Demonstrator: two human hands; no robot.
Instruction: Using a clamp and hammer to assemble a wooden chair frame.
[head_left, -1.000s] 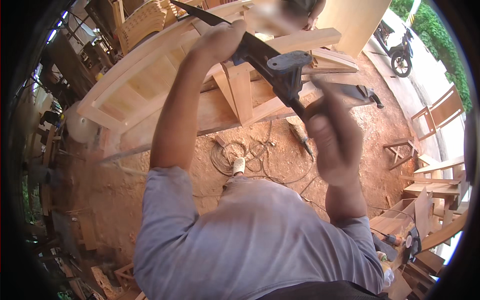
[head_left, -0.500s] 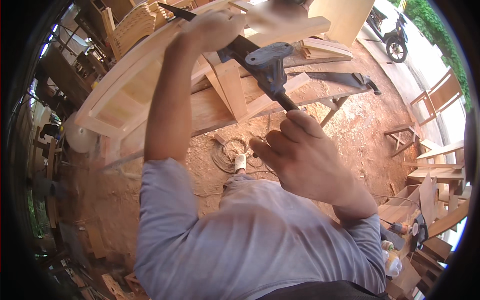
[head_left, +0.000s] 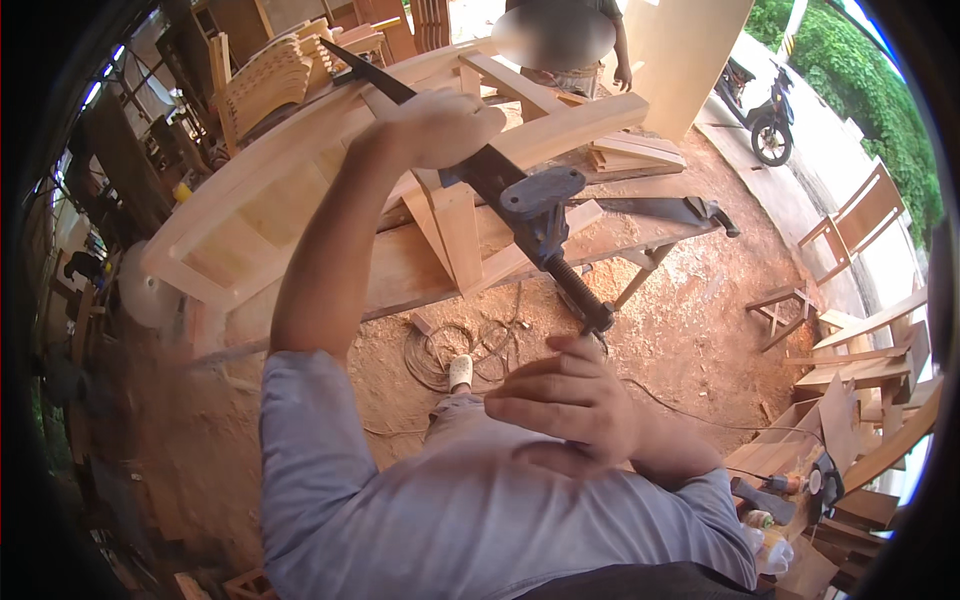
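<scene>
A long bar clamp with a blue jaw and a threaded screw slants across the wooden frame. My left hand is closed around its dark bar, above the jaw. Just below the screw's handle end, my right hand is apart from the clamp, its fingers stretched out and holding nothing. Beneath the bar lies a large pale wooden panel with a curved edge and framed sections. A thick light board passes beside the clamp, and upright wood pieces stand near the jaw.
A second bar clamp lies on the workbench. Across the bench stands another person. A coiled cable and shavings cover the floor. To the right are a wooden chair, stacked boards and a power tool.
My right hand has let go of the clamp's screw handle, moved down and opened. The left hand stays on the bar. The view has shifted slightly, showing more of the person opposite.
</scene>
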